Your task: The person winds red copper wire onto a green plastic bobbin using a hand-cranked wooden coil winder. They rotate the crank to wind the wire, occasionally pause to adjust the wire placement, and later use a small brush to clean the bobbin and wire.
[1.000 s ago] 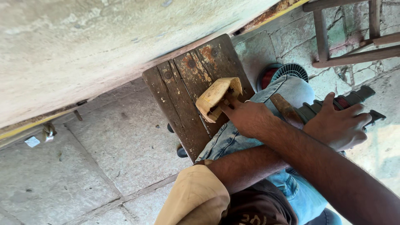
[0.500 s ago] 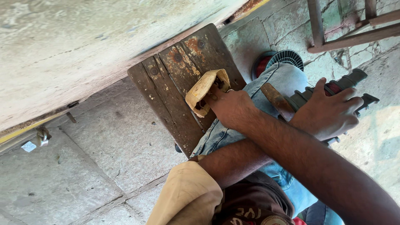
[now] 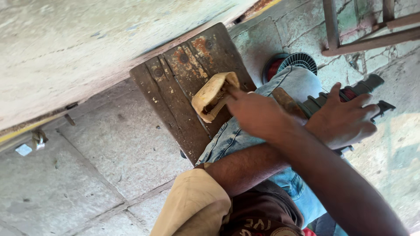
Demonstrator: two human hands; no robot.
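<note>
Hands were both busy here, and the arms crossed over each other in the head view. Which hand was which is honestly hard to call; going by the arms, I took the one on the tan thing as the right hand (image 3: 258, 116) and the one on the tool as the left hand (image 3: 345, 120).

Right hand was pinching one end of a tan, curled strip of worn leather or cloth (image 3: 214, 95), fingertips closed on it. That strip lay on a weathered dark wooden plank seat with rusty bolt heads (image 3: 175, 87), just ahead of the fingers.

Left hand was wrapped over a dark grey ribbed power tool body (image 3: 363, 87), fingers curled down around it, with the tool resting on the blue denim-clad knee (image 3: 297, 81). A brown wooden handle-like piece (image 3: 286, 100) sat between the two hands, touching the jeans.

Beyond the left hand, a round black and red ribbed disc (image 3: 293, 63) sat on the grey stone paving (image 3: 109, 148), and a rusty metal frame (image 3: 372, 41) stood further out
</note>
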